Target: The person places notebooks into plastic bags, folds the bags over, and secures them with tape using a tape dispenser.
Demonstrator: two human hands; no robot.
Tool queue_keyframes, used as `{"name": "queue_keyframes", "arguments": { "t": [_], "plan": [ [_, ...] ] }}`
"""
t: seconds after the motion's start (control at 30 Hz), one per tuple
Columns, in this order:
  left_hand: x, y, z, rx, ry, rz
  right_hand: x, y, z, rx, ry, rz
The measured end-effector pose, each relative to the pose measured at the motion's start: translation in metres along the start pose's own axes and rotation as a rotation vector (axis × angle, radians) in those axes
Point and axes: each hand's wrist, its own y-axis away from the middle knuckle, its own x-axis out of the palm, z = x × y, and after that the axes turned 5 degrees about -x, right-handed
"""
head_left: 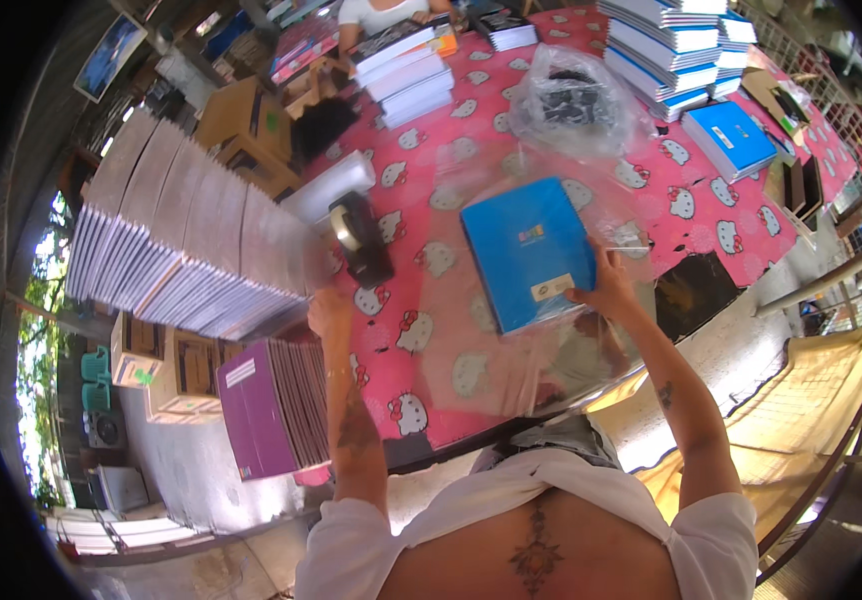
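A blue notebook [529,255] with a small white label lies on a clear plastic sheet [451,345], spread over the pink table. My right hand [606,285] grips its right edge, the thumb on top of the cover near the label. My left hand [329,313] is at the table's left side, between a tall stack of notebooks [186,235] and a stack of purple-covered notebooks [266,405]. Its fingers look curled, and what they hold, if anything, cannot be made out. Just beyond it stands a black tape dispenser [361,240] with a roll of tape.
A white roll [336,187] and cardboard boxes [246,125] stand at the far left. Crumpled clear plastic [576,105] lies at the back. Tall blue-and-white notebook stacks [663,55] and a smaller blue pile [731,138] are at right. Across the table sits another person [386,12].
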Motion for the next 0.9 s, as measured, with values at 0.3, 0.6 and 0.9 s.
{"name": "queue_keyframes", "arguments": {
  "t": [0.3, 0.6, 0.9],
  "plan": [
    [-0.028, 0.138, -0.249, 1.448, 0.125, 0.617, -0.003, 0.002, 0.016, 0.015, -0.024, 0.044],
    [0.025, 0.108, -0.234, 1.19, 0.252, 0.173, -0.015, 0.007, 0.013, 0.012, -0.079, 0.108],
    [0.081, 0.094, -0.204, -0.048, 0.994, 0.444, -0.008, -0.085, 0.001, 0.143, -0.696, 0.27]
  ]
}}
